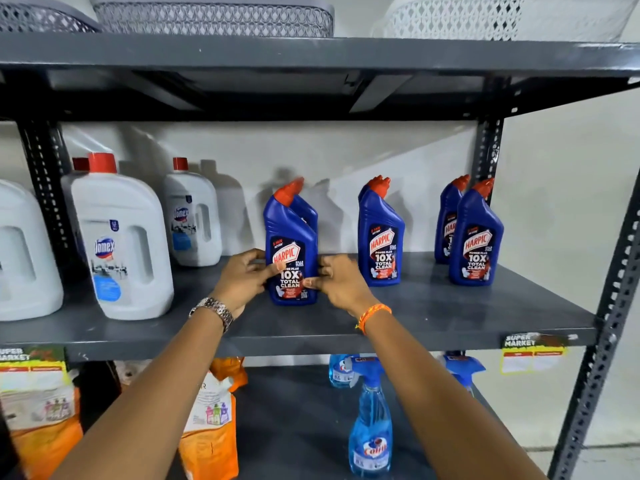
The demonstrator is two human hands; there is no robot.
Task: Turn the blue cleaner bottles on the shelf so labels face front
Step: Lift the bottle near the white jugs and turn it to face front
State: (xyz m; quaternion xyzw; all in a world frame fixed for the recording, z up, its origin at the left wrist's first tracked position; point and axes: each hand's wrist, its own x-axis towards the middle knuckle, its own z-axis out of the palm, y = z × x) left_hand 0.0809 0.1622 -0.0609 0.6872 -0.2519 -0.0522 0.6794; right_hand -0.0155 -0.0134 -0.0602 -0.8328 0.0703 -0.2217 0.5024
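Observation:
A blue cleaner bottle [290, 251] with a red cap stands upright on the grey middle shelf [450, 317], its label facing front. My left hand [244, 280] grips its left side and my right hand [341, 282] grips its right side. Another blue bottle [308, 211] stands right behind it, mostly hidden. To the right stands a second blue bottle [381, 237] with its label to the front, one more hidden behind it. Further right a third bottle [477, 240] shows its label, with a fourth [447, 223] behind it.
White jugs with red caps [121, 244] [192, 216] fill the shelf's left side. Mesh baskets [211, 15] sit on the top shelf. Below are blue spray bottles [370, 420] and orange refill pouches [207, 424]. A perforated steel upright [602, 341] bounds the right.

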